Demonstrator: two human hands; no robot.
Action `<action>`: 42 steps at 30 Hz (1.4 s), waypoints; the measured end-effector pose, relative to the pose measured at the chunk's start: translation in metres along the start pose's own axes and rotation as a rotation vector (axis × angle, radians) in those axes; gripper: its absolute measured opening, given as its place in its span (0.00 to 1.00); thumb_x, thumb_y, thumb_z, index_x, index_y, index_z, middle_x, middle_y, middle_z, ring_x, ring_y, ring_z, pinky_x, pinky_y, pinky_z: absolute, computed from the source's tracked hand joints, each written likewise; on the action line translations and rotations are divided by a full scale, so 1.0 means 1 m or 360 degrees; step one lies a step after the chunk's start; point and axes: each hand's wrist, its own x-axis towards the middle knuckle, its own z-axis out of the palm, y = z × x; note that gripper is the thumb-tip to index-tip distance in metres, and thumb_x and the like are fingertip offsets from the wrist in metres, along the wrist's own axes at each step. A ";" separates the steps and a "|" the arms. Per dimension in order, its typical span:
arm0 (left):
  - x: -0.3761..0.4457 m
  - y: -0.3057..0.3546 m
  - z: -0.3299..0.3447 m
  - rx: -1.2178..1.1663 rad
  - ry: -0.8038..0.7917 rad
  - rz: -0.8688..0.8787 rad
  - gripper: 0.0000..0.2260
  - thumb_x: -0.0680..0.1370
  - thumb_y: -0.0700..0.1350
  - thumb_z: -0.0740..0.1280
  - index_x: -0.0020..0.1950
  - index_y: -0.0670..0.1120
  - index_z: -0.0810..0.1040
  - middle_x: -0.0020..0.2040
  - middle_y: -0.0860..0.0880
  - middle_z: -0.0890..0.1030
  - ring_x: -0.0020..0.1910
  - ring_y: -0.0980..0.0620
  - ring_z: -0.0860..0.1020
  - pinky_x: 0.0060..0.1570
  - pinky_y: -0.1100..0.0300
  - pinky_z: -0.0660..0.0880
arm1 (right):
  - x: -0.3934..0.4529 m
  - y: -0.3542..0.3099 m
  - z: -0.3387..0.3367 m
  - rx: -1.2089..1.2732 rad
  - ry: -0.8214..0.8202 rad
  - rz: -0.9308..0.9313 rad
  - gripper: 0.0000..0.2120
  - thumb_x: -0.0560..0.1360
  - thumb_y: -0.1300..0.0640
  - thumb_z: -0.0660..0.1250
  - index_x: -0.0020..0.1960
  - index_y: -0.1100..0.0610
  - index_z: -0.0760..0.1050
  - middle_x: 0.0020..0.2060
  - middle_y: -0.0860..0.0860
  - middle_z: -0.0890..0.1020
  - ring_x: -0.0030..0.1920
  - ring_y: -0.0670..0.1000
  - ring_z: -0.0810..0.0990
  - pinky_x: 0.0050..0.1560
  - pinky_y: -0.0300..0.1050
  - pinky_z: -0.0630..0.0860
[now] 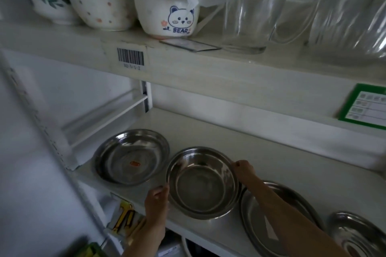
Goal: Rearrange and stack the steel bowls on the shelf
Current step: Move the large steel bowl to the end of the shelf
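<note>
A deep steel bowl [202, 182] is in the middle of the lower white shelf [261, 152], near its front edge. My left hand [157, 197] grips its left rim and my right hand [244, 170] grips its right rim. Whether the bowl rests on the shelf or is slightly lifted I cannot tell. To its left sits a wider, shallow steel bowl [131, 156] with an orange sticker inside. To its right lies a large flat steel plate [277, 225], partly under my right forearm. Another steel dish [357, 233] sits at the far right.
The upper shelf [188, 64] carries ceramic bowls, one with a bear picture [167, 14], and glass jugs [254, 6]. A green label card [365, 106] hangs at the right. A white upright and bracket [104, 115] bound the left side. Packaged goods [123, 219] hang below.
</note>
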 end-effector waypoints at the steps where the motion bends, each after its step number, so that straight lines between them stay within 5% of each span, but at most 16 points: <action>1: 0.000 0.001 0.001 -0.0020 -0.0015 -0.0014 0.08 0.78 0.48 0.66 0.49 0.43 0.78 0.40 0.42 0.79 0.37 0.49 0.74 0.36 0.56 0.73 | 0.000 0.001 0.001 0.0001 0.0008 -0.0019 0.16 0.77 0.52 0.62 0.52 0.64 0.82 0.53 0.63 0.83 0.56 0.62 0.81 0.51 0.46 0.73; 6: 0.001 0.002 0.001 -0.0036 -0.0065 0.0124 0.08 0.78 0.44 0.66 0.49 0.40 0.75 0.46 0.40 0.79 0.42 0.45 0.77 0.37 0.56 0.74 | 0.000 -0.001 0.001 0.0088 0.0076 -0.0058 0.12 0.76 0.53 0.66 0.50 0.61 0.82 0.51 0.60 0.84 0.54 0.60 0.81 0.49 0.44 0.72; 14: -0.003 0.008 0.004 -0.0069 -0.0113 0.0254 0.07 0.78 0.42 0.66 0.47 0.38 0.75 0.40 0.40 0.78 0.37 0.47 0.75 0.35 0.57 0.74 | -0.001 0.002 -0.006 0.0157 0.0146 -0.0104 0.12 0.76 0.54 0.66 0.47 0.63 0.83 0.39 0.57 0.81 0.50 0.59 0.82 0.43 0.41 0.68; 20: -0.010 0.034 0.006 -0.0146 -0.0156 0.0464 0.12 0.78 0.44 0.66 0.39 0.38 0.72 0.32 0.42 0.73 0.32 0.50 0.71 0.33 0.62 0.71 | -0.004 -0.024 -0.026 0.0437 0.0268 -0.0173 0.11 0.75 0.53 0.67 0.48 0.60 0.82 0.38 0.53 0.81 0.42 0.55 0.80 0.43 0.43 0.71; 25: -0.007 0.061 -0.005 -0.0242 -0.0142 0.0601 0.18 0.79 0.47 0.64 0.40 0.32 0.71 0.36 0.34 0.74 0.33 0.47 0.72 0.36 0.58 0.71 | -0.001 -0.060 -0.030 0.0634 0.0265 -0.0255 0.11 0.75 0.52 0.68 0.49 0.58 0.81 0.41 0.55 0.84 0.43 0.55 0.82 0.41 0.44 0.75; 32: 0.014 0.095 -0.043 -0.0277 0.0004 0.0654 0.10 0.79 0.44 0.64 0.43 0.38 0.76 0.36 0.46 0.79 0.35 0.53 0.79 0.36 0.62 0.76 | 0.002 -0.117 0.001 0.0710 0.0220 -0.0350 0.11 0.72 0.50 0.68 0.45 0.57 0.82 0.40 0.54 0.85 0.43 0.55 0.84 0.44 0.47 0.79; 38: 0.050 0.111 -0.090 -0.0148 0.0249 0.0652 0.12 0.79 0.45 0.64 0.46 0.35 0.77 0.39 0.45 0.79 0.39 0.48 0.76 0.39 0.56 0.74 | -0.003 -0.163 0.045 0.0646 0.0127 -0.0437 0.10 0.74 0.53 0.67 0.47 0.60 0.81 0.42 0.55 0.85 0.46 0.56 0.83 0.48 0.50 0.79; 42: 0.083 0.111 -0.120 -0.0072 0.0435 0.0601 0.11 0.77 0.45 0.67 0.44 0.36 0.78 0.42 0.37 0.81 0.44 0.36 0.80 0.49 0.40 0.79 | -0.002 -0.188 0.075 0.0565 0.0081 -0.0469 0.12 0.75 0.52 0.66 0.49 0.61 0.81 0.44 0.57 0.85 0.48 0.58 0.82 0.51 0.52 0.80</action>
